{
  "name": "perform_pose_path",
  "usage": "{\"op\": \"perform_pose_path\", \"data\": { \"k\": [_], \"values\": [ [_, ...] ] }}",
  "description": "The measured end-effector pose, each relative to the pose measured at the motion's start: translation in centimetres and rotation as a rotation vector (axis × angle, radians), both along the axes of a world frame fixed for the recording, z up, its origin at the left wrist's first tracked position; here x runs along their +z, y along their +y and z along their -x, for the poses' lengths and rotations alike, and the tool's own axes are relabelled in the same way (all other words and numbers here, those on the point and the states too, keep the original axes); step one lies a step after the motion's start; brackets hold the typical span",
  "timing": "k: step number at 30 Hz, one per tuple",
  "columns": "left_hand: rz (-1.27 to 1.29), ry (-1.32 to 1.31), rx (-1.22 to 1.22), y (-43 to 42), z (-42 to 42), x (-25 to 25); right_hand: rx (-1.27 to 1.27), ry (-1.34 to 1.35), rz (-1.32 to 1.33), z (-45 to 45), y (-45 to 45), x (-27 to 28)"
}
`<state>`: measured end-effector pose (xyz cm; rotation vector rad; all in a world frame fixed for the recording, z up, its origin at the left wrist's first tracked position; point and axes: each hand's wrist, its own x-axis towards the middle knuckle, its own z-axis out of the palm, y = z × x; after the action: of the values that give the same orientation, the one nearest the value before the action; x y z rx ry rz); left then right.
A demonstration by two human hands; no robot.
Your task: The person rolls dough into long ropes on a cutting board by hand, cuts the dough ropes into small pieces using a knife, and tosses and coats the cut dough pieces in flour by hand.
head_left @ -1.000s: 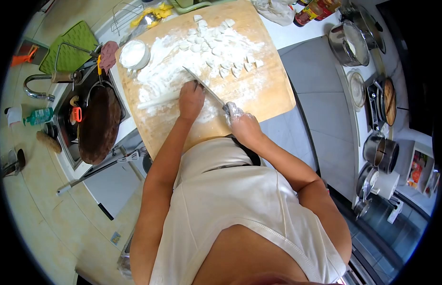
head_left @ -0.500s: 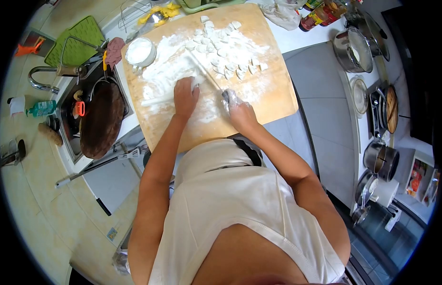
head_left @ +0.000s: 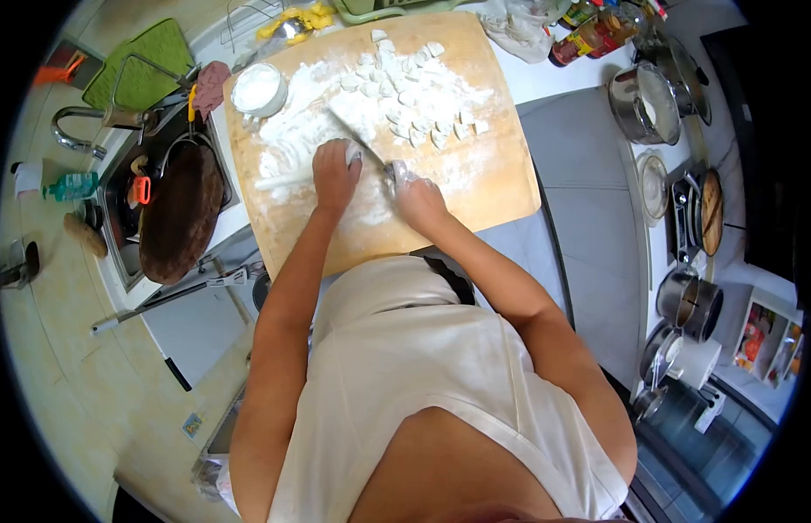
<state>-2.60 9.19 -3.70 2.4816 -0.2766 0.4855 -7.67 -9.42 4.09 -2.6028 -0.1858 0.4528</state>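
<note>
On the floured wooden board (head_left: 488,187), my left hand (head_left: 337,173) lies over the right end of a white dough roll (head_left: 288,179), fingers curled. How much dough is under the fingers is hidden. My right hand (head_left: 412,192), dusted with flour, grips the handle of a knife (head_left: 357,132); its blade points up and left, just right of my left fingertips. Several small cut dough pieces (head_left: 385,83) are scattered across the upper part of the board. A bowl of flour (head_left: 259,91) sits at the board's upper left corner.
To the left, the sink (head_left: 126,228) holds a large dark round pan or lid (head_left: 181,214). Bottles (head_left: 589,39) and a plastic bag (head_left: 517,33) lie beyond the board's upper right. Pots (head_left: 643,103) line the right counter, with a glass lid (head_left: 653,187).
The knife and my right hand have moved left, closer to my left hand. My left hand has shifted slightly left and up from its place a second ago.
</note>
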Motion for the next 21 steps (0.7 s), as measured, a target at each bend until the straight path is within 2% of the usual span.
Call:
{"op": "perform_pose_path", "data": {
  "k": [2, 5, 8, 10, 14, 17, 21],
  "values": [
    [0.021, -0.035, 0.078, 0.1, 0.8, 0.0, -0.052, 0.004, -0.026, -0.5, 0.4, 0.6],
    [-0.006, 0.006, 0.023, 1.0, 1.9, 0.0, 0.026, 0.020, -0.080, 1.1, -0.4, 3.6],
    [-0.072, -0.022, -0.038, 1.4, 2.0, -0.7, 0.130, -0.004, -0.023, 3.4, -1.0, 3.4],
    [-0.098, -0.024, -0.063, 1.2, 2.1, -0.3, 0.112, -0.007, 0.011, 4.3, -0.8, 3.3],
    [-0.104, -0.069, -0.104, 1.2, 2.4, 0.6, 0.119, -0.111, 0.019, 5.2, -0.5, 2.7],
    [-0.110, -0.056, -0.098, 1.2, 2.4, -0.1, 0.103, -0.073, -0.013, 5.1, -0.1, 1.5],
    [-0.107, -0.057, -0.080, 1.3, 2.4, 0.2, 0.066, -0.107, -0.013, 1.7, 0.5, -1.6]
  ]
}}
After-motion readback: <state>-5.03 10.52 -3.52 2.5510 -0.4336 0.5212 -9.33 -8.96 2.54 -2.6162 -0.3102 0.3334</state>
